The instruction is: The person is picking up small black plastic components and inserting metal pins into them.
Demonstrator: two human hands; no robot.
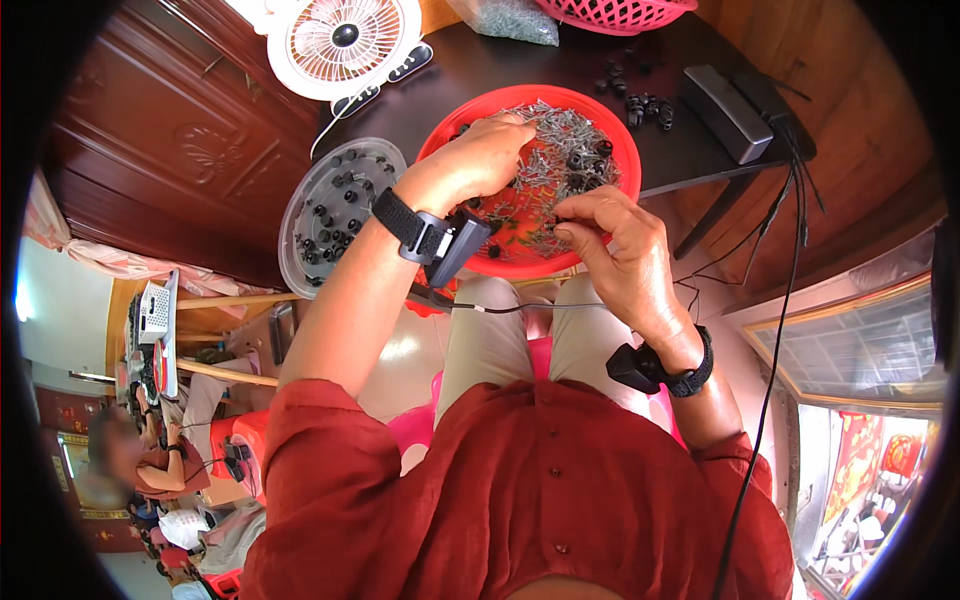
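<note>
In a round red basin on the dark table lie many thin silvery screw-like pins and black round plastic parts. My left hand reaches over the basin's left side, its fingers curled down; whatever they hold is hidden. At the basin's near right edge, my right hand is closed in a pinch, thumb against forefinger, with a small dark piece at the tips, too small to name. A clear plastic tub left of the basin holds several black parts.
A white fan stands at the back left. Behind the basin are a clear bag and a pink basket. Black parts and a dark box lie on the right; cables hang there. Another person sits far left.
</note>
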